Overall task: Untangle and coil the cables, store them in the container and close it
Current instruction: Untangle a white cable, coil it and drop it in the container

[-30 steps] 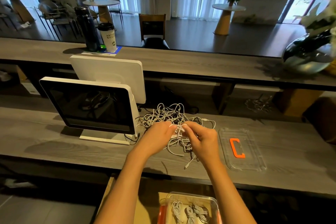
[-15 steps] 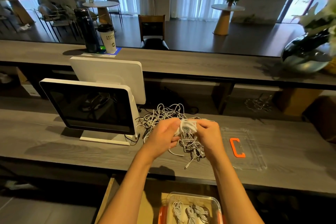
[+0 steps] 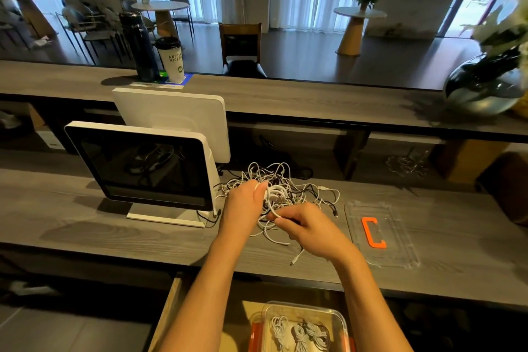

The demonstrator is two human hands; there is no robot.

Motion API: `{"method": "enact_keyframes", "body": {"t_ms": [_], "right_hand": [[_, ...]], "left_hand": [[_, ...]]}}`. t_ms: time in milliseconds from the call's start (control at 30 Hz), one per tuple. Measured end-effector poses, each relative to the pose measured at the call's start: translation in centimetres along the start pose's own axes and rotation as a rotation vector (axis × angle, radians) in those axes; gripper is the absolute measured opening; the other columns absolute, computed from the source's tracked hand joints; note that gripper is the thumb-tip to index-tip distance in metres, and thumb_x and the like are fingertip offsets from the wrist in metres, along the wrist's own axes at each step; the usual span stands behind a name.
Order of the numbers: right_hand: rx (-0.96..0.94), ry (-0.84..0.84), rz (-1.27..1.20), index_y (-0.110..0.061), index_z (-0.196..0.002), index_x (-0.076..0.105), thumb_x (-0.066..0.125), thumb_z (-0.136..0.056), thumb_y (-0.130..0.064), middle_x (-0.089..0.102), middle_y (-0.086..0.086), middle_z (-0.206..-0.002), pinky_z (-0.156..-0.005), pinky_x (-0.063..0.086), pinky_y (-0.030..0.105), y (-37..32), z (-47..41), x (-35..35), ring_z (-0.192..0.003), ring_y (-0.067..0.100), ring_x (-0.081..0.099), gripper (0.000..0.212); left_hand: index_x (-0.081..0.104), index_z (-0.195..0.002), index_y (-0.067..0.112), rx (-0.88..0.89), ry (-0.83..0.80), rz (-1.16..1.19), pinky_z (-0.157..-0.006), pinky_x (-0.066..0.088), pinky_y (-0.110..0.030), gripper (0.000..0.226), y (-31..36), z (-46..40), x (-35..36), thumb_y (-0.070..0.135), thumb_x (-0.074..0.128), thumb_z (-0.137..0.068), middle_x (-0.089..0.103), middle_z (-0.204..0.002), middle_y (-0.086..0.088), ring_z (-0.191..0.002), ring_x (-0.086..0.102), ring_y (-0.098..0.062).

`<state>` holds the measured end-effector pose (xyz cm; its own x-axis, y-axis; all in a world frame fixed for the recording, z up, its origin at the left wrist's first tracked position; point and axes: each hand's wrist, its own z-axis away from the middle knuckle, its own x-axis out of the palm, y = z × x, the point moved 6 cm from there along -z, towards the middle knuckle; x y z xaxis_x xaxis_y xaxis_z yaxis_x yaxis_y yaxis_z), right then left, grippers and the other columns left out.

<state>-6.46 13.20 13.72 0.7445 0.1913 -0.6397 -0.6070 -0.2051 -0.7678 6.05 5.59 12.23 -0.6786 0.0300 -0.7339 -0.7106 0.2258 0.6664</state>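
While gripping a small coil of white cable at frame centre, left hand curled round it, thumb on top. Right hand just lower right, fingers pinching a white strand that runs up into that coil. Tangled pile of white and dark cables on the grey counter behind and under both hands, loose plug ends trailing toward the near edge. Clear lid with orange handle flat on counter, right of centre, apart from the pile. Clear container at bottom centre, below counter edge, open, several coiled cables inside. White-framed monitor left of the pile. Paper cup and dark bottle on upper ledge, upper left.
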Motion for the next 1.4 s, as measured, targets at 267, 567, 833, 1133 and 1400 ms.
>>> {"method": "enact_keyframes", "body": {"t_ms": [267,567,833,1133,1400], "right_hand": [[0.035,0.416,-0.014,-0.020,-0.088,0.078,0.069,-0.092,-0.019,0.071,-0.007,-0.070,-0.061,0.049,0.020,0.6,1.0,-4.8,-0.066,0.006,0.063,0.011],[0.091,0.484,-0.481,-0.010,-0.076,0.080,0.072,-0.088,-0.010,0.072,0.009,-0.066,-0.058,0.047,0.033,2.7,0.6,-3.3,-0.060,0.019,0.061,0.014],[0.073,0.280,-0.401,-0.002,-0.075,0.074,0.060,-0.099,-0.023,0.057,0.001,-0.051,-0.053,0.035,0.020,1.6,-0.3,-0.3,-0.046,0.006,0.041,0.034],[0.097,0.032,-0.274,0.003,-0.100,0.069,0.053,-0.102,-0.020,0.065,-0.003,-0.065,-0.053,0.037,0.016,1.7,0.4,1.2,-0.053,0.010,0.043,0.029],[0.092,0.353,-0.117,-0.015,-0.091,0.078,0.065,-0.095,-0.016,0.071,-0.008,-0.068,-0.058,0.047,0.014,1.8,0.8,-2.1,-0.061,0.000,0.063,0.013]], "left_hand": [[0.043,-0.069,0.019,0.229,-0.360,-0.013,-0.063,0.038,-0.036,0.041,1.9,1.3,0.9,0.034,0.039,-0.106,0.047,-0.067,0.002,-0.062,0.042,-0.014],[0.053,-0.080,0.002,0.219,-0.452,0.586,-0.043,0.031,-0.022,0.040,4.7,3.6,-0.4,0.026,0.038,-0.108,0.040,-0.055,-0.001,-0.042,0.036,-0.012],[0.049,-0.064,0.014,-0.016,0.086,0.505,-0.051,0.037,-0.037,0.043,1.4,2.3,0.0,0.024,0.045,-0.105,0.043,-0.054,0.002,-0.051,0.044,-0.016],[0.051,-0.076,0.014,-0.030,0.079,0.058,-0.061,0.030,-0.033,0.035,-1.4,0.6,0.2,0.030,0.043,-0.105,0.051,-0.067,-0.004,-0.068,0.050,-0.025],[0.040,-0.065,0.018,0.071,-0.167,-0.044,-0.060,0.027,-0.036,0.042,-0.9,0.6,1.0,0.032,0.044,-0.105,0.044,-0.063,0.001,-0.066,0.045,-0.023]]}}
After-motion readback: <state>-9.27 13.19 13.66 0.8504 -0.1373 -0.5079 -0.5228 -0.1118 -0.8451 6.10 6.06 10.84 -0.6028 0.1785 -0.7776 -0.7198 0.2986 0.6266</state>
